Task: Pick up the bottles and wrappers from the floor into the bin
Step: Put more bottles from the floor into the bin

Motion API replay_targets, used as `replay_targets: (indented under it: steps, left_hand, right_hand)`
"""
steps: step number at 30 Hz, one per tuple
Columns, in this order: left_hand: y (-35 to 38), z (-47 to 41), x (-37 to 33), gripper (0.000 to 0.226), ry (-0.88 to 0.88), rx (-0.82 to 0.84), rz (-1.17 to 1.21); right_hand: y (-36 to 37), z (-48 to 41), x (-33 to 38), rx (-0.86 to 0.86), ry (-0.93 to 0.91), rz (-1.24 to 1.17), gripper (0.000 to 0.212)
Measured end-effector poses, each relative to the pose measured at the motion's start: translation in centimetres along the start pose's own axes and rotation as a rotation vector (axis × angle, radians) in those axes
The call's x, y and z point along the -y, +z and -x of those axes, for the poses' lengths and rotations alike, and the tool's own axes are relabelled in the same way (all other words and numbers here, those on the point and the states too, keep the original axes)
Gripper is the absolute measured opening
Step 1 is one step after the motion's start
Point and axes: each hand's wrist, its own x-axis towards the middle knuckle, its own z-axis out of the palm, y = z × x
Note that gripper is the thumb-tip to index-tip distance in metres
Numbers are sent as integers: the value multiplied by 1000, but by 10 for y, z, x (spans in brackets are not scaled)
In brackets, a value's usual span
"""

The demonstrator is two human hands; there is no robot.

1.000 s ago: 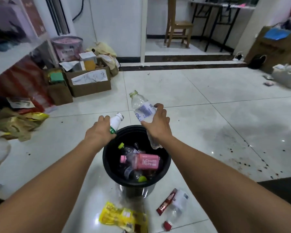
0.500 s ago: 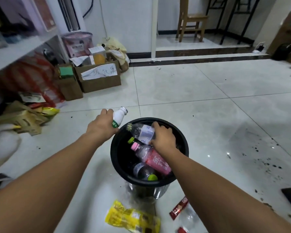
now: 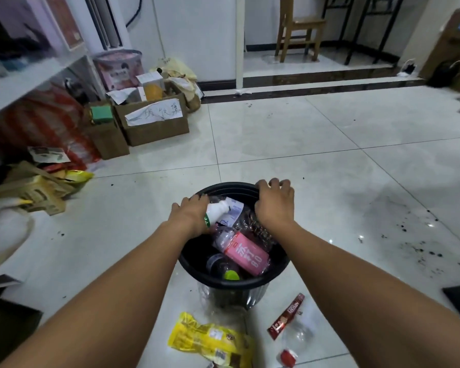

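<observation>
A black bin [image 3: 225, 282] stands on the tiled floor and holds several bottles, among them a pink-labelled bottle [image 3: 246, 254] and a clear bottle with a white-blue label [image 3: 233, 212]. My left hand [image 3: 189, 216] grips a small white bottle [image 3: 217, 211], tilted neck-first over the bin's left side. My right hand [image 3: 274, 205] hovers at the bin's far rim with fingers loosely curled and nothing in it. On the floor in front of the bin lie a yellow wrapper [image 3: 210, 341], a red sachet [image 3: 286, 316] and a clear bottle with a red cap [image 3: 295, 338].
Cardboard boxes [image 3: 154, 123] and a pink tub stand against the left wall under a shelf. Crumpled yellow bags [image 3: 37, 189] lie at the left. A wooden chair [image 3: 298, 30] is beyond a step at the back. Dark specks [image 3: 422, 235] dot the tiles at right.
My right hand let go of the clear labelled bottle, which now lies in the bin, and moved to the far rim. My left hand brought the white bottle over the bin.
</observation>
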Motion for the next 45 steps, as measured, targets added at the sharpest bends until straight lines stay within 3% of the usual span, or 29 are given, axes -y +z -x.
replay_targets:
  steps: [4, 7, 10, 14, 18, 25, 29, 37, 45]
  left_hand:
    - [0, 4, -9, 64, -12, -87, 98]
    - [-8, 6, -10, 58, -49, -143, 374]
    - [-10, 7, -7, 61, -61, -89, 568]
    - [-2, 9, 2, 82, -144, 49, 460]
    - [-6, 6, 9, 94, -114, 57, 433]
    - [-13, 13, -4, 47, -44, -79, 17]
    - [0, 20, 1, 48, 9, 13, -162]
    - [5, 12, 0, 59, -11, 152, -148]
    - [-23, 15, -7, 63, 34, -59, -176]
  right_hand:
    - [-26, -7, -11, -67, 41, 29, 47]
    - [-35, -7, -12, -78, 42, 38, 45]
    - [-42, -5, -7, -68, 25, 42, 44]
    - [-48, -1, 4, -69, -2, 38, 42]
    - [-49, 4, 12, -35, -15, 16, 45]
    - [-46, 20, 27, 65, -45, -8, 49]
    - [-44, 28, 22, 91, -42, -2, 47]
    - [-45, 30, 14, 114, -19, 26, 44]
    - [-54, 25, 19, 117, -69, -3, 51]
